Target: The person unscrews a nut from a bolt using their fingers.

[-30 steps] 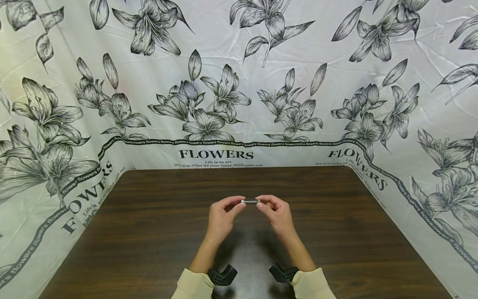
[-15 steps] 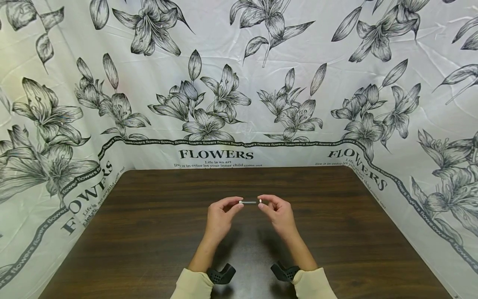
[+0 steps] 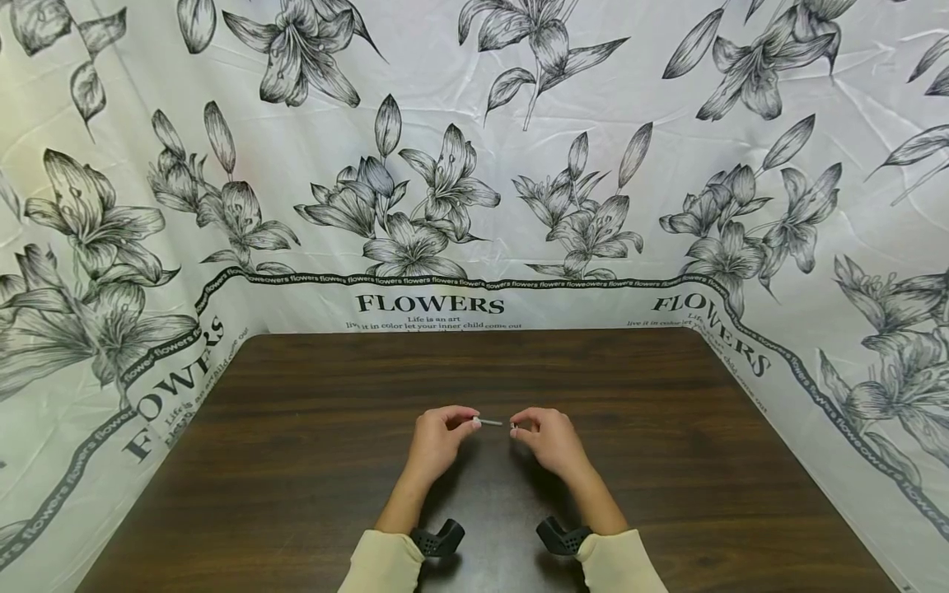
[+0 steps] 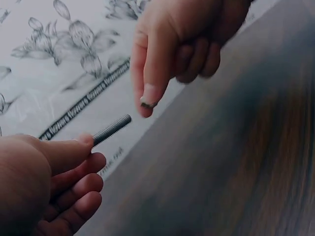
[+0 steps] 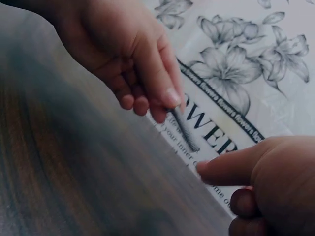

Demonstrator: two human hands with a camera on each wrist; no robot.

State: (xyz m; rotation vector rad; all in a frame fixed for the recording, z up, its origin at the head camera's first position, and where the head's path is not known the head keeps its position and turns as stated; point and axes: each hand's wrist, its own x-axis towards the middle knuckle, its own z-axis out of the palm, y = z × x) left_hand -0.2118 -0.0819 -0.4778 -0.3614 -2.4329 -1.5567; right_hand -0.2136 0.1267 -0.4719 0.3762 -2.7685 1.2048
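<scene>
My left hand (image 3: 435, 445) pinches one end of a grey threaded bolt (image 4: 112, 130) between thumb and fingertips. The bolt's bare end points toward my right hand (image 3: 552, 441), and the fingertips cover its other end. Between the right thumb and index finger sits a small metal nut (image 4: 147, 104), held a short gap away from the bolt tip. In the right wrist view, the right thumb hides the nut, while the bolt (image 5: 185, 129) slants down from the left fingertips. Both hands are above the table.
A dark wooden table (image 3: 334, 379) lies beneath the hands. White cloth (image 3: 578, 99) printed with flowers and lettering surrounds its back and sides. Each wrist carries a black device (image 3: 439, 539) near a cream sleeve.
The nut, at the bolt's end a second ago, has come away to the right in my right hand. Both hands have since sunk lower in the head view, and the bolt tilts slightly.
</scene>
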